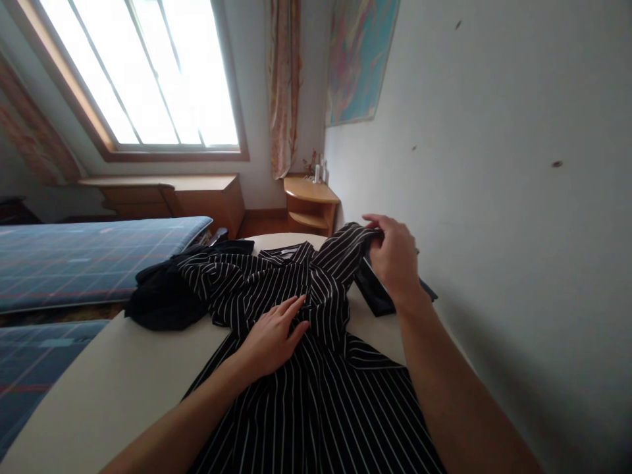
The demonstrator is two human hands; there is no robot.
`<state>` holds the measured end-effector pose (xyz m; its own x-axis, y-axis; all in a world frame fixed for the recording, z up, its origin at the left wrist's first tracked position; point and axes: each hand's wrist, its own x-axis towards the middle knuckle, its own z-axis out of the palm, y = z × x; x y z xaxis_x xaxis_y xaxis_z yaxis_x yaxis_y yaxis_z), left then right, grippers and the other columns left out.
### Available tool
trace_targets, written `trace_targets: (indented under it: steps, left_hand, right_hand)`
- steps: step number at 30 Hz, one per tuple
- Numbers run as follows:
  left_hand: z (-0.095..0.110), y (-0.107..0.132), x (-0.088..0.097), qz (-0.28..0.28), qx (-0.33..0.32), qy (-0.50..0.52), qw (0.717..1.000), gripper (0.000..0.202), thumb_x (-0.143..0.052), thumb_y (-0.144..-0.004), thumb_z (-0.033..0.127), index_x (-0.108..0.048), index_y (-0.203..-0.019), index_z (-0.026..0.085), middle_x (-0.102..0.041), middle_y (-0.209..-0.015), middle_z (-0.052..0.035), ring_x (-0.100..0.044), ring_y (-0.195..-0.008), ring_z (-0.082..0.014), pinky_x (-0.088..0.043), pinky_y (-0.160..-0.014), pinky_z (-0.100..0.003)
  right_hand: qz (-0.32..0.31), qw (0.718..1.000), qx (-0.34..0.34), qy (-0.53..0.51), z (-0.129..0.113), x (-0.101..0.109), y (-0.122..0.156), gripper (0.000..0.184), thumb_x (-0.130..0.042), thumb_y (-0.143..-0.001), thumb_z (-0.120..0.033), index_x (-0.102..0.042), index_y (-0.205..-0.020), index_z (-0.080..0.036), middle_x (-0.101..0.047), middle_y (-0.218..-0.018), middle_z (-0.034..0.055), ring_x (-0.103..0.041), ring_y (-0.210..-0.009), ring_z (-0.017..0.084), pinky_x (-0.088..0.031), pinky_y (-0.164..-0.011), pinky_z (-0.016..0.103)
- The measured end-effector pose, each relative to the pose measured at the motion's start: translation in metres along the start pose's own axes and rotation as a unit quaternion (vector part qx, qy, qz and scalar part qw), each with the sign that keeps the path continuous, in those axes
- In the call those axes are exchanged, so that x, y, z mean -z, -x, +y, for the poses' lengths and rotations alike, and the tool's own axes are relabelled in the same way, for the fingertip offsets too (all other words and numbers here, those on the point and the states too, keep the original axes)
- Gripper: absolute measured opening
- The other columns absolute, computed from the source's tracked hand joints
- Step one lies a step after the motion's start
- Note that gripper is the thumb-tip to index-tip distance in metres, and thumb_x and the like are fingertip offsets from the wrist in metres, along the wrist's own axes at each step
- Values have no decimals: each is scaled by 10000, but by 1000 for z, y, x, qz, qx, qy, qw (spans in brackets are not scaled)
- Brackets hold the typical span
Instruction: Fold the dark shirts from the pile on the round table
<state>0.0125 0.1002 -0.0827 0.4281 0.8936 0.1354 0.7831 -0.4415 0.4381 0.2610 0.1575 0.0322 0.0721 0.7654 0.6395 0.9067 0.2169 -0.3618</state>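
Right hand [394, 255] pinches the far right sleeve [344, 251], and the left hand [274, 334] rests, thumb spread, on the dress [296, 408] across the table [106, 382], so pulling too hard could drag it crooked.

A black garment with white stripes [316, 368] lies spread on a pale counter [133, 368]. The left hand [274, 339] rests on its front; the right hand [395, 257] grips the end of one sleeve [343, 253]. Black cloth [165, 303] bunches beside the other sleeve [212, 273], near a blue plaid mattress [99, 260].
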Motion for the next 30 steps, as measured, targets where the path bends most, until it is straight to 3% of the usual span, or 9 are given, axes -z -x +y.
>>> trace_targets:
  steps: [2,4,10,13,16,19,24,27,30]
  left_hand:
    - [1,0,0,-4,-9,-3,1000,558,-400,-1016,460,-394,-1511,203,-447,-1536,-84,-436,-1395,-249,-341,-1164,-430]
    - [0,0,-1,-9,-20,-9,1000,531,-405,-1015,467,-446,-1482,217,-476,-1516,-79,-444,-1391,-251,-344,-1164,-436]
    - [-6,3,-9,-50,-48,-45,997,534,-416,-1003,505,-483,-1466,249,-428,-1552,-54,-340,-1451,-305,-304,-1181,-498]
    - [-6,4,-11,-65,-69,-48,994,547,-440,-993,506,-468,-1478,254,-386,-1576,-47,-278,-1478,-320,-288,-1186,-515]
    - [-4,2,-4,-52,-76,-28,995,503,-421,-1004,488,-504,-1449,267,-456,-1534,-37,-385,-1432,-273,-339,-1171,-449]
    - [-10,-4,13,-4,-5,-53,999,438,-402,-1016,437,-560,-1392,278,-530,-1473,-29,-536,-1311,-233,-441,-1092,-396]
    - [-43,-7,52,76,196,-196,958,480,-476,-970,360,-508,-1429,225,-419,-1540,-112,-585,-1233,-322,-529,-944,-451]
    - [-63,-5,70,94,259,-248,929,503,-473,-957,365,-492,-1430,197,-450,-1484,-173,-625,-1144,-358,-553,-846,-462]
    - [-76,-4,78,67,307,-265,912,504,-465,-951,364,-488,-1418,176,-576,-1320,-213,-652,-1074,-379,-550,-794,-466]
  right_hand:
    - [17,998,-10,52,5,-1,0,467,-407,-868,-58,-645,-1234,-222,-696,-1159,89,-553,-1158,268,-313,-1081,448]
    - [-17,993,-46,104,15,-6,2,477,-406,-857,-43,-671,-1200,-242,-727,-1091,62,-571,-1136,261,-259,-1105,491]
    - [-272,931,-149,192,32,-20,8,396,-428,-909,-166,-702,-1187,-236,-716,-1172,118,-641,-1110,291,-371,-1026,498]
    - [-295,930,-128,177,27,-28,10,394,-412,-959,-286,-669,-1249,-211,-694,-1210,139,-636,-1124,305,-442,-960,448]
    - [-288,942,-56,162,21,-38,14,490,-539,-928,-394,-569,-1377,-201,-611,-1346,139,-560,-1224,313,-438,-988,421]
    - [-299,935,-29,187,23,-48,19,610,-666,-858,-395,-525,-1420,-206,-544,-1417,140,-499,-1273,334,-427,-1010,432]
    - [-288,932,-48,215,40,-59,22,463,-632,-869,-253,-617,-1330,-215,-613,-1312,147,-548,-1206,324,-454,-948,411]
    - [-271,940,-53,203,46,-63,21,367,-568,-891,-188,-677,-1239,-226,-663,-1258,117,-592,-1167,283,-443,-952,383]
    - [-264,943,-58,193,48,-65,21,322,-514,-911,-149,-711,-1153,-227,-717,-1169,91,-637,-1107,247,-438,-940,359]
